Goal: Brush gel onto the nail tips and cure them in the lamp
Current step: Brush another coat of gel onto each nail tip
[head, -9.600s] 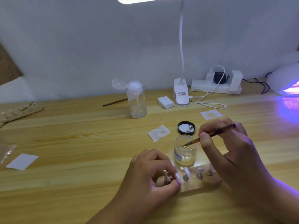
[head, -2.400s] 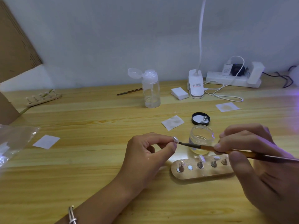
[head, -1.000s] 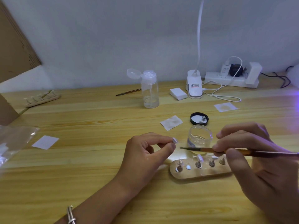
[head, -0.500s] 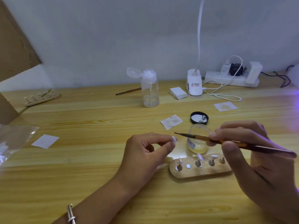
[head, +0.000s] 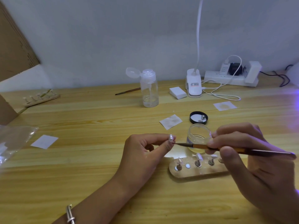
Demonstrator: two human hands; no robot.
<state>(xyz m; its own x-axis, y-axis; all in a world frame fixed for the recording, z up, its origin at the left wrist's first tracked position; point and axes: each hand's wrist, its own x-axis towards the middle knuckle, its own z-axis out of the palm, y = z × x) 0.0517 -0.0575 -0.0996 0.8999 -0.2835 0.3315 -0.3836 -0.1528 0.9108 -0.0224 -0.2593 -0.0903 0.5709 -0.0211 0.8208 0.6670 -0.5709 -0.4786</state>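
My left hand (head: pixel 142 152) pinches a small clear nail tip (head: pixel 171 137) between thumb and forefinger, held above the table. My right hand (head: pixel 252 159) grips a thin brown brush (head: pixel 239 150), and its bristle point touches the lower edge of that nail tip. Behind the brush stands an open glass gel jar (head: pixel 199 136). A wooden holder (head: pixel 194 172) with several pegs lies below my hands; some pegs carry nail tips (head: pixel 199 156). Purple light from the curing lamp shows at the right edge (head: pixel 296 101); the lamp itself is out of view.
The jar's black lid (head: pixel 198 117) lies behind it. White wipes (head: pixel 170 121) lie around. A clear pump bottle (head: pixel 148 89), a second brush (head: pixel 127 91), a white block (head: pixel 177 92), a desk lamp base (head: pixel 193 85) and a power strip (head: pixel 229 77) stand at the back. Another holder (head: pixel 40 97) sits far left.
The brush has dropped from above the jar's rim and its point now touches the nail tip in my left hand. My left hand has stayed in place.
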